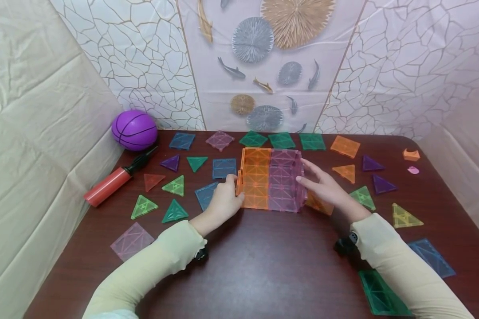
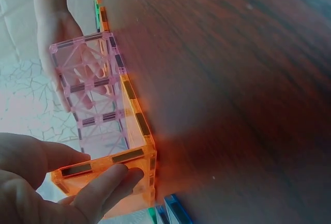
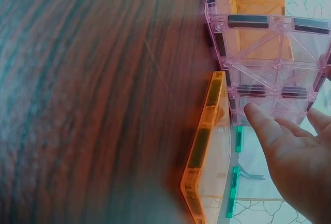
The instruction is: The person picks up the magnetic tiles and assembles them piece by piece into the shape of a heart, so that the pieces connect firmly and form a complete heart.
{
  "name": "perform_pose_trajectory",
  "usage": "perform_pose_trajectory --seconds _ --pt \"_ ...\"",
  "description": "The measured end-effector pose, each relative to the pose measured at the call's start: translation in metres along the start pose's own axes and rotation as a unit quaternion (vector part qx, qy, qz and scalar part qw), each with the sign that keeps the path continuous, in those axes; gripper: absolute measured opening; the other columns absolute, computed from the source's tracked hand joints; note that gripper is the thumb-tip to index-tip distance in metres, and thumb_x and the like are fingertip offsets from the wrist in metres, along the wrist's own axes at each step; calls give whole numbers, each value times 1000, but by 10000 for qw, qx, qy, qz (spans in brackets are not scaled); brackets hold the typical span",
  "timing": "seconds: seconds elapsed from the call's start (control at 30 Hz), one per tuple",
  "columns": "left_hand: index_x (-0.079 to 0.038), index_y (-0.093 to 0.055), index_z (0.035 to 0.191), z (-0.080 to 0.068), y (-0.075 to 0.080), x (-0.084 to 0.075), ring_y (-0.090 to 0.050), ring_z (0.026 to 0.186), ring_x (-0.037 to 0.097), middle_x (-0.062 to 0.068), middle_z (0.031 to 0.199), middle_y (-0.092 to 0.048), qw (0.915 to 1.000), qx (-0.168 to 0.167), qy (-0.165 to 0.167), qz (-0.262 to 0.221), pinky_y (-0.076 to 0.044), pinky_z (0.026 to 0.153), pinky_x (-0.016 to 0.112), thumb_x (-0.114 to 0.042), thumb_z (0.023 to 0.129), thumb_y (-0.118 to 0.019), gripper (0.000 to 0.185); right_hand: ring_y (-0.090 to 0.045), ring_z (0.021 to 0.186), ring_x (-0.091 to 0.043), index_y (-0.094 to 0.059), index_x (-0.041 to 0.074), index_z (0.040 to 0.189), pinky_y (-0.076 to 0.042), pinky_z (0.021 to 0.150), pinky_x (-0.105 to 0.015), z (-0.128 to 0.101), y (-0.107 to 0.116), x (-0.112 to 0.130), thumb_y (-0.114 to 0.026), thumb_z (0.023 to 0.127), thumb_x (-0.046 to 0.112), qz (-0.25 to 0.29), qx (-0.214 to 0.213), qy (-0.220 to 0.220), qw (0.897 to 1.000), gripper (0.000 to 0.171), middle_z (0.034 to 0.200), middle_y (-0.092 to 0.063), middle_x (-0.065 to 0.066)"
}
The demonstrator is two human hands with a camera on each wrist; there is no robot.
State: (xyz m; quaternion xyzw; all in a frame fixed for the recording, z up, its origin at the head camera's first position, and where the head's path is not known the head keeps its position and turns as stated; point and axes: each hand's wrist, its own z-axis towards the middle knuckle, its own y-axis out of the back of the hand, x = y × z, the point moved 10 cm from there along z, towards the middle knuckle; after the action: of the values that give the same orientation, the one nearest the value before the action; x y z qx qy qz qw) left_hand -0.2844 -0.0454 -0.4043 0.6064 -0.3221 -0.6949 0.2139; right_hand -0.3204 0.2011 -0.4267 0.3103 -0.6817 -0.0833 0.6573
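Box (image 1: 271,179) lies long side left-right; left hand (image 1: 223,201) pinches it, right hand (image 1: 323,186) flat against.

Orange-and-pink translucent tile box (image 1: 271,179) stands mid-table, top open

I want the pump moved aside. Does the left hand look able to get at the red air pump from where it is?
Probably yes. The left hand rests on the orange and pink tile box; only flat tiles lie between it and the red air pump, with nothing upright in the way.

Head looks down; 2 wrist views close on box (image 1: 272,179).
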Motion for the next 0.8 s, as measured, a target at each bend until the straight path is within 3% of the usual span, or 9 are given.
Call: perform_pose_trajectory --seconds 0.5,0.63,0.7,0.8 --pt "3 -45 131 2 -3 -1 -49 45 12 8 71 -61 9999 -60 49 81 -38 44 24 -13 91 -65 48 -34 136 -43 -14 21 156 -30 105 -62 -1 2 0 -54 97 42 15 51 28 10000 74 156 -24 -20" --pt "3 -39 138 -1 -4 -1 -48 41 15 9 64 -60 10000 28 70 -36 -40 44 27 -15 91 -66 58 -35 136 -42 -16 20 156 -31 105 -61 0 3 -1 -55 96 44 32 69 74 9999 75 155 -26 -19" --pt "3 -36 142 -2 -2 -4 -51 43 17 9 65 -59 10000 -27 2 -26 -45 48 31 -17 91 -66 63 -36 137 -40 -18 18 155 -33 105 -60 -1 4 -1 -55 96 44 58 68 83 9999 75 156 -26 -18" --pt "2 -34 144 -4 4 -16 -65 71 25 16 92 -66 9994 -271 -231 17 -54 68 41 -20 90 -68 67 -36 137 -38 -20 13 154 -35 104 -57 -3 11 -1 -55 96 44 42 -6 74 10000 74 156 -27 -16"
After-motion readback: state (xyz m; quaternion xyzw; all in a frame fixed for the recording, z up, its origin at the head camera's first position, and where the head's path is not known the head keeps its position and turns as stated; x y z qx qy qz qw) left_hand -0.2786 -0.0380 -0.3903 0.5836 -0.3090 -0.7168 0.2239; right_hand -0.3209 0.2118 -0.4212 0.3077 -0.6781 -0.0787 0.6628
